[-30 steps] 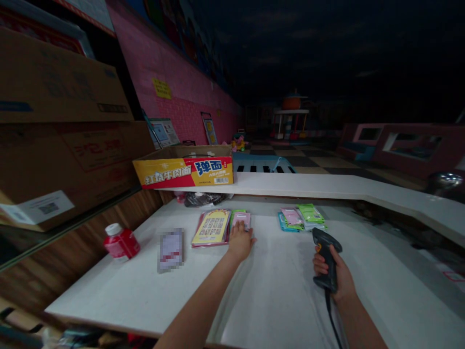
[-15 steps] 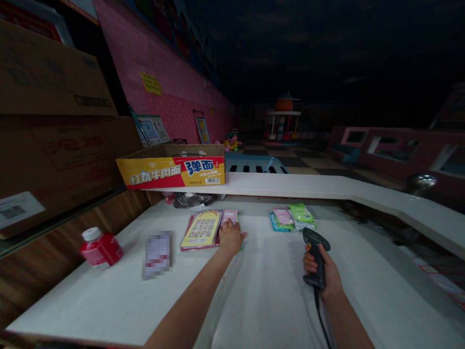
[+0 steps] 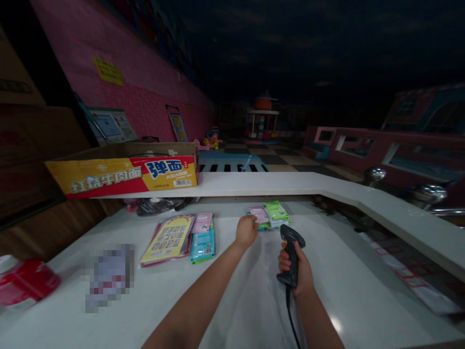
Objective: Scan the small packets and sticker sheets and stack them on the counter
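Note:
My left hand (image 3: 247,230) is at the left edge of a small pile of packets, its fingers curled in a pinch at the edge; the fingertips are partly hidden. The pile shows a pink packet (image 3: 259,213) and a green packet (image 3: 276,210), with others beneath. My right hand (image 3: 301,271) grips a black barcode scanner (image 3: 291,252) upright by its handle, with its cable trailing down. Left of my hands lie a yellow booklet (image 3: 169,238) in clear wrap, another pink packet (image 3: 202,223) and a blue packet (image 3: 203,244) with a green edge.
A red bottle (image 3: 27,283) with a white cap and a blurred-out item (image 3: 111,276) are on the counter at left. A yellow and red carton (image 3: 127,174) sits on the raised white ledge (image 3: 254,183). Metal knobs (image 3: 375,175) are at right, with printed sheets (image 3: 410,276) below.
My left hand has moved right, from the booklet group to the packet pile, uncovering the blue packet. The view has shifted rightward. My right hand still holds the scanner.

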Tool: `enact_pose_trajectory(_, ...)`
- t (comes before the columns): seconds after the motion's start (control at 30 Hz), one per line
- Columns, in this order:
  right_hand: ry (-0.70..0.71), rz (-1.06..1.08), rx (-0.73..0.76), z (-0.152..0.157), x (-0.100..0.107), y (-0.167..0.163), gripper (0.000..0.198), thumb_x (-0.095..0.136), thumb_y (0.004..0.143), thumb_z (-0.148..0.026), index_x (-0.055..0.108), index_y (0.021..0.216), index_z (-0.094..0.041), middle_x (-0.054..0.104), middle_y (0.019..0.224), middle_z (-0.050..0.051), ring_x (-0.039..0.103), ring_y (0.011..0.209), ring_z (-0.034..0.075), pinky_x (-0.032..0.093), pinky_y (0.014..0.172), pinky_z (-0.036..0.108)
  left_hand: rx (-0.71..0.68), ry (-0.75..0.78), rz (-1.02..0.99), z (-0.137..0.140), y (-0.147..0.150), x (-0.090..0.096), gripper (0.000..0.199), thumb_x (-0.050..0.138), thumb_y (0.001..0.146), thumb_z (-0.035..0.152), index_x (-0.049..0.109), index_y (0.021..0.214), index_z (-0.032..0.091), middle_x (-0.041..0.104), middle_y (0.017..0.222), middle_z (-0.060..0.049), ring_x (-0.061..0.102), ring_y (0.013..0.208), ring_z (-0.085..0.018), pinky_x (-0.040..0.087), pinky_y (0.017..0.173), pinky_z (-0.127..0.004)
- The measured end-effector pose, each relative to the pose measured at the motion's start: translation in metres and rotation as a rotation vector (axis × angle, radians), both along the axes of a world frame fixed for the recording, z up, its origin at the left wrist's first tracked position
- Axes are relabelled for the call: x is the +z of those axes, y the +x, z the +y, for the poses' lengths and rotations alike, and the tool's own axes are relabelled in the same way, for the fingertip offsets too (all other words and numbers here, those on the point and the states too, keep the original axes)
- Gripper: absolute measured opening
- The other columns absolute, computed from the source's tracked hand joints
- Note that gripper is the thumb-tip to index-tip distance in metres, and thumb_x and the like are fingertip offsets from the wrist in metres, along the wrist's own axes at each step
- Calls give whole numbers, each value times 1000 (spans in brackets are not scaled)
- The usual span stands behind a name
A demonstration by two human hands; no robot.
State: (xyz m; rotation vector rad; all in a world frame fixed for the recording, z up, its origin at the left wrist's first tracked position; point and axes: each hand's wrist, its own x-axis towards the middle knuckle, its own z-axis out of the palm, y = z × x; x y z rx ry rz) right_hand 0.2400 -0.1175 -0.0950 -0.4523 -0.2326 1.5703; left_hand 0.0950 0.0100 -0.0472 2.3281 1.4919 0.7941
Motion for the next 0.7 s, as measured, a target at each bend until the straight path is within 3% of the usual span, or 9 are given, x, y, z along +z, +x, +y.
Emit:
enact_pose_trajectory(0.1,16,10,-30,1,0,2,34,75,72,-44,59,86,-17,45,55,-7,40,41,4,33,35,13,40,-112,-120,17,39,1,19,55,81,14,68,95,16,71,102,-8,64,96,-17,44,87,-27)
enact_pose_trajectory(0.2,5,54,-72,1,1,3,33,73,73,-44,58,85,-17,44,55,-7,39,41,5,34,35,14,168,-181,-165,28,69,7,14,60,81,20,66,93,15,71,100,-9,65,96,-18,45,82,-26)
enact_pose_trajectory(0.33,-20,113,-102,0,4,3,29,68,79,-44,57,85,-18,45,56,-7,38,42,5,35,35,13,352,-262,-141,33,93,15,49,71,72,45,58,108,14,69,108,-15,65,101,-26,47,79,-31)
enact_pose_trajectory(0.47,-23,94,-104,1,6,3,27,65,81,-44,54,82,-19,45,56,-6,37,42,6,35,34,15,418,-348,-130,36,101,18,64,78,64,41,52,116,14,69,109,-15,66,102,-28,49,80,-33)
enact_pose_trajectory(0.57,-30,79,-96,2,6,4,29,67,78,-45,53,78,-20,45,56,-6,37,41,6,35,34,15,409,-378,-245,42,96,13,57,81,60,30,58,109,13,69,108,-17,65,104,-30,51,81,-35)
enact_pose_trajectory(0.7,-25,53,-112,2,5,5,32,72,73,-46,54,80,-20,44,57,-7,38,42,5,35,34,15,312,-435,-466,47,78,4,27,80,58,20,66,79,12,73,90,-13,69,90,-29,55,73,-35)
